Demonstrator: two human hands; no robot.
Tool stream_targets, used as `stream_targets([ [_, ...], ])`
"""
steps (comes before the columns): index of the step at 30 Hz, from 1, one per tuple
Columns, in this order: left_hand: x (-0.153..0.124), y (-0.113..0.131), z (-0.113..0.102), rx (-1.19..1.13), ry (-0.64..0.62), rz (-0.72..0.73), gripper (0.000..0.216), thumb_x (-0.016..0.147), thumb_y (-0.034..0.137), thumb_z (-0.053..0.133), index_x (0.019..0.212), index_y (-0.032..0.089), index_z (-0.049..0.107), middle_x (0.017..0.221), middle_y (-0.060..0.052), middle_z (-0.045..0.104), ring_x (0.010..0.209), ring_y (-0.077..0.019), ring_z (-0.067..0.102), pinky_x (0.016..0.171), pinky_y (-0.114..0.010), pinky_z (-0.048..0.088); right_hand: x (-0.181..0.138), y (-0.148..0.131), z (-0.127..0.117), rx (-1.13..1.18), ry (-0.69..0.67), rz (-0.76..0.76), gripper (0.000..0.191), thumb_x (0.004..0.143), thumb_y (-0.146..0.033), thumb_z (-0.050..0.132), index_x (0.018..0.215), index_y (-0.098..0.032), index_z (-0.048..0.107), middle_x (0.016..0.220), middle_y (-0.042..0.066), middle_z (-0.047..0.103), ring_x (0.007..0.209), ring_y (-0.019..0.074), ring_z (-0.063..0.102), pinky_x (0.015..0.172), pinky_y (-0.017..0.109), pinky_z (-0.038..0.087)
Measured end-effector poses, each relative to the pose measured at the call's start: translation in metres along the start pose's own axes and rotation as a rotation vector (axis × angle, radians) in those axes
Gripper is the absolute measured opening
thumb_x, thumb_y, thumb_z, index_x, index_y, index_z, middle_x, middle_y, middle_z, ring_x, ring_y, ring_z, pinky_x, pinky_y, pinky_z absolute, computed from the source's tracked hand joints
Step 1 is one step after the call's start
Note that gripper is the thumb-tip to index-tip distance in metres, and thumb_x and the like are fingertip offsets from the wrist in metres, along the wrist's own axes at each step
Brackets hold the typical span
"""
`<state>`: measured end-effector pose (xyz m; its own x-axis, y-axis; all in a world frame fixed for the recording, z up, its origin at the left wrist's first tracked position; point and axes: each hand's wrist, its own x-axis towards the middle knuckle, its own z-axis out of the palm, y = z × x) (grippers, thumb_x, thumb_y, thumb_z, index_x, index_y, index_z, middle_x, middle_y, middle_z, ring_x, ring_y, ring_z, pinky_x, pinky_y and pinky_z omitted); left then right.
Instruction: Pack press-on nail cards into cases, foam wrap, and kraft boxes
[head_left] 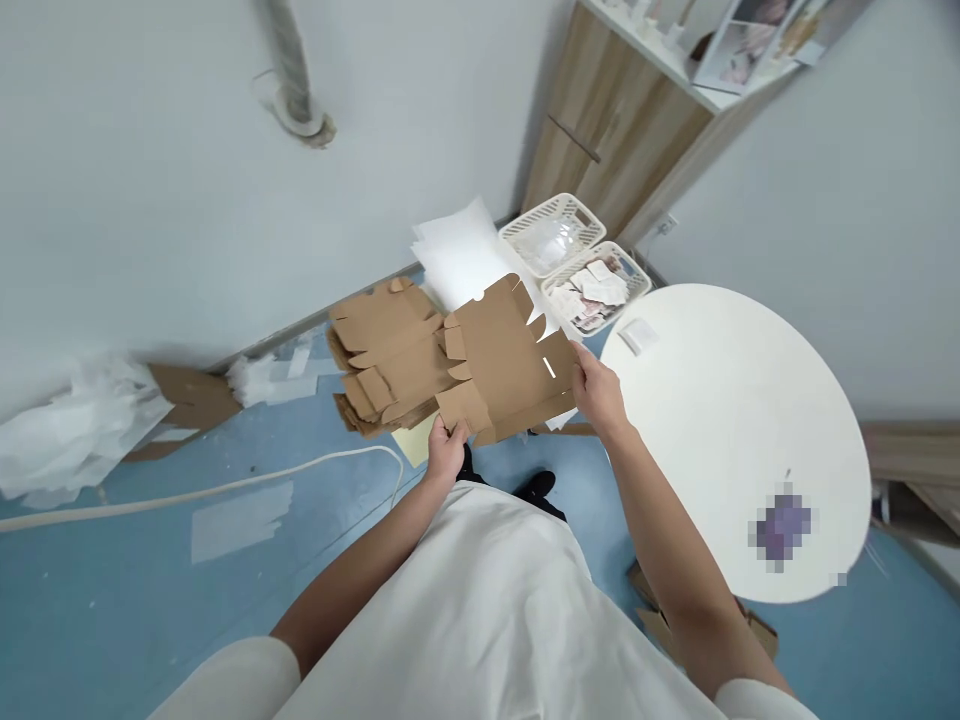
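An unfolded cardboard box blank (502,350) is held out in front of me, its flaps and tabs spread. My left hand (448,447) pinches its lower left flap between thumb and fingers. At the right edge, my right hand (598,387) is closed around the cardboard beside a small slot. Left of the blank lies a stack of similar flat cardboard boxes (390,340), partly covered by the held piece. White sheets (465,255) spread out behind both.
Two white plastic baskets (553,217) stand by the wooden cabinet (622,110), holding clear bags and small cards. At right is a round white table (739,400) with a blurred purple item. White plastic wrapping (75,430) and a pale cable (225,487) lie on the blue floor.
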<state>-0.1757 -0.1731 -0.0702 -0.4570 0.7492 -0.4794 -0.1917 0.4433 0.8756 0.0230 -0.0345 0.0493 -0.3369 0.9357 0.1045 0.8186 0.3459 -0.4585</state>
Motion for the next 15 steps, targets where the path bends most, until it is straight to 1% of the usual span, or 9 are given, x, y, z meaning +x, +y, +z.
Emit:
stream_targets([
  [3, -0.005, 0.006, 0.037, 0.112, -0.107, 0.127, 0.035, 0.074, 0.021, 0.046, 0.109, 0.020, 0.044, 0.106, -0.007, 0.061, 0.095, -0.0158, 0.059, 0.079, -0.030, 0.049, -0.040, 0.041, -0.025, 0.044, 0.144, 0.077, 0.045, 0.086, -0.022, 0.028, 0.130, -0.023, 0.038, 0.117, 0.007, 0.056, 0.105, 0.0205, 0.053, 0.088, 0.038, 0.044],
  [5, -0.010, 0.009, 0.065, 0.174, -0.214, 0.201, 0.043, 0.069, 0.014, 0.049, 0.111, 0.019, 0.043, 0.104, -0.006, 0.061, 0.093, -0.0162, 0.060, 0.079, -0.030, 0.049, -0.071, 0.071, -0.039, 0.062, 0.251, 0.146, 0.045, 0.086, -0.022, 0.028, 0.130, -0.023, 0.037, 0.119, 0.007, 0.053, 0.109, 0.0196, 0.049, 0.090, 0.038, 0.042],
  [7, -0.018, 0.012, 0.096, 0.235, -0.322, 0.264, 0.051, 0.065, 0.010, 0.052, 0.114, 0.019, 0.042, 0.104, -0.007, 0.061, 0.092, -0.0168, 0.060, 0.079, -0.031, 0.049, -0.104, 0.104, -0.049, 0.066, 0.359, 0.267, 0.045, 0.086, -0.022, 0.029, 0.129, -0.023, 0.038, 0.114, 0.009, 0.052, 0.104, 0.0197, 0.050, 0.087, 0.038, 0.044],
  [9, -0.027, 0.015, 0.130, 0.283, -0.406, 0.324, 0.057, 0.065, 0.009, 0.054, 0.119, 0.020, 0.040, 0.109, -0.007, 0.059, 0.092, -0.0169, 0.060, 0.078, -0.031, 0.049, -0.137, 0.135, -0.055, 0.072, 0.452, 0.420, 0.044, 0.085, -0.024, 0.030, 0.128, -0.023, 0.040, 0.106, 0.009, 0.051, 0.096, 0.0199, 0.052, 0.081, 0.038, 0.045],
  [12, -0.043, 0.018, 0.184, 0.328, -0.505, 0.382, 0.064, 0.066, 0.010, 0.056, 0.125, 0.022, 0.037, 0.112, -0.008, 0.056, 0.086, -0.0151, 0.060, 0.071, -0.028, 0.050, -0.179, 0.177, -0.062, 0.122, 0.519, 0.575, 0.044, 0.085, -0.024, 0.031, 0.128, -0.023, 0.039, 0.101, 0.009, 0.050, 0.093, 0.0201, 0.051, 0.079, 0.038, 0.045],
  [15, -0.057, 0.017, 0.236, 0.388, -0.574, 0.373, 0.067, 0.066, 0.012, 0.058, 0.129, 0.021, 0.035, 0.106, -0.008, 0.056, 0.079, -0.0126, 0.059, 0.062, -0.024, 0.049, -0.212, 0.212, -0.066, 0.183, 0.536, 0.649, 0.045, 0.085, -0.024, 0.031, 0.129, -0.022, 0.037, 0.102, 0.009, 0.049, 0.097, 0.0211, 0.049, 0.082, 0.039, 0.044],
])
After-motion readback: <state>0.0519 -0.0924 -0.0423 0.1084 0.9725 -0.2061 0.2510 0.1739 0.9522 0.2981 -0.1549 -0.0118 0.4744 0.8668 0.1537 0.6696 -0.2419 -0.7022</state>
